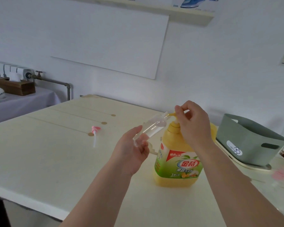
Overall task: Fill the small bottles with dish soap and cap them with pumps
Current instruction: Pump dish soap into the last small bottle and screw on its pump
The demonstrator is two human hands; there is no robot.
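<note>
- Small clear bottle (152,128), held tilted in the air above the cream table (47,161), its mouth raised to the yellow spout of a dish soap jug (179,161); the bottle's base sits in the person's left hand (131,149), whose fingers and thumb curl round its lower end.
- The right hand (193,123) reaches over the jug from the right, its fingers curled down onto the yellow pump head (172,114) and pinching it near the spout.
- The jug stands upright on the table just right of the left hand, yellow liquid showing below its green and red label.
- A pink pump (95,131) with a white tube lies on its side on the table, well apart to the left.
- To the right, a grey-green basket (246,141) with a handle slot rests on a pale tray (236,159).
- Behind, a white panel (108,43) hangs on the wall, with a radiator (8,69) at far left.
</note>
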